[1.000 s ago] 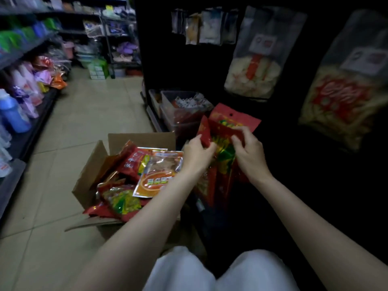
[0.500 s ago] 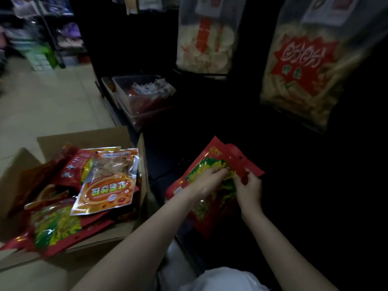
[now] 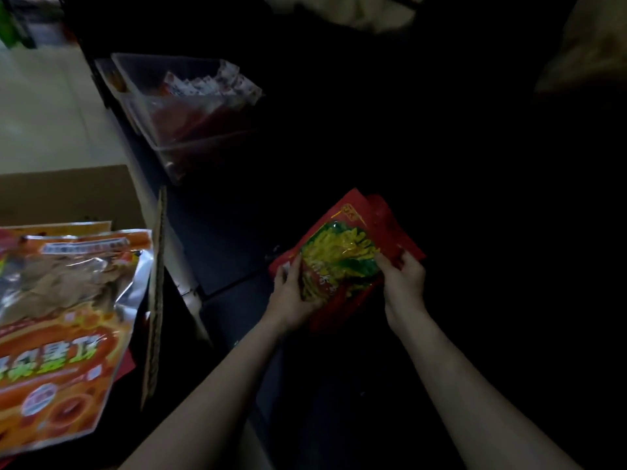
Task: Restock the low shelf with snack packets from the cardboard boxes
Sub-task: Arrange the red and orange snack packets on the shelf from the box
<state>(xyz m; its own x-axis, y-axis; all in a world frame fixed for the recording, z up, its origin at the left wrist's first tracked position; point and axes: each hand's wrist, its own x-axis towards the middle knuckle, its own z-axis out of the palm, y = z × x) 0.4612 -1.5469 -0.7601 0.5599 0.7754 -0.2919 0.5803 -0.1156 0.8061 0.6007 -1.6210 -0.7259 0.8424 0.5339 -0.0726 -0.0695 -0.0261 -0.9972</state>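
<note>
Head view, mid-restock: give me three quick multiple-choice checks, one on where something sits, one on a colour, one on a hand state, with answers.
1. Where is the cardboard box?
A. left of the hands
B. right of the hands
C. on the upper shelf

2. Main colour of the held snack packets?
A. blue
B. red
C. white

3. What is the left hand doing?
A. hanging idle
B. reaching into the clear bin
C. gripping the packets

Answers: 1 A, the box fills the lower left of the view. 2 B, red with a yellow-green window. 3 C, it holds one edge while the right hand holds the other.
</note>
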